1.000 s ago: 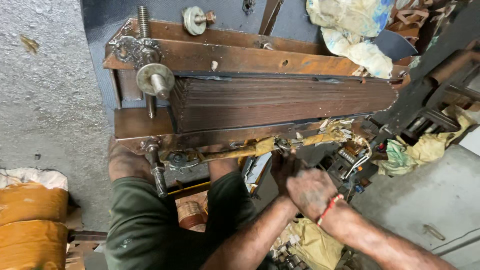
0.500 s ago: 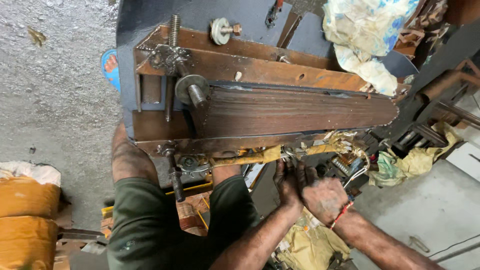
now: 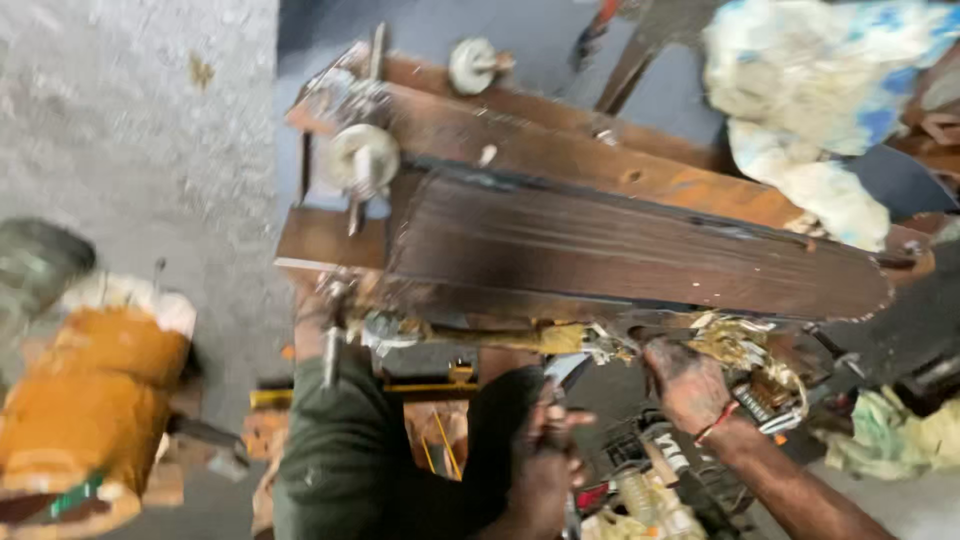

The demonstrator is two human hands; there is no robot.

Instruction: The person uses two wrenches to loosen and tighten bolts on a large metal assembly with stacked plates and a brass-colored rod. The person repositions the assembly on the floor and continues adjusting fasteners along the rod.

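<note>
A long dark wooden plank (image 3: 640, 255) is seen clamped lengthwise in a rusty brown wooden frame (image 3: 560, 150), its right end tapering to a blunt point near the frame's right edge. At the frame's left end a round metal knob on a threaded rod (image 3: 360, 160) is set, and a second, smaller knob (image 3: 472, 66) is found at the frame's far edge. Along the near edge of the plank a strip of yellowish, frayed material (image 3: 540, 338) is laid, running toward the right. The right hand (image 3: 685, 380), marked by a red thread at the wrist, is placed against the near edge of the frame just below the plank, its fingers curled upon the frayed strip; the exact grip is blurred and cannot be told. The left hand (image 3: 545, 455) is held lower, near the person's dark green trouser leg (image 3: 335, 450), fingers closed around a slim tool whose kind cannot be made out. A white and blue crumpled cloth (image 3: 810, 110) is heaped beyond the frame's far right corner. An orange-wrapped bundle (image 3: 90, 400) is set on the grey floor (image 3: 130, 130) well to the left
</note>
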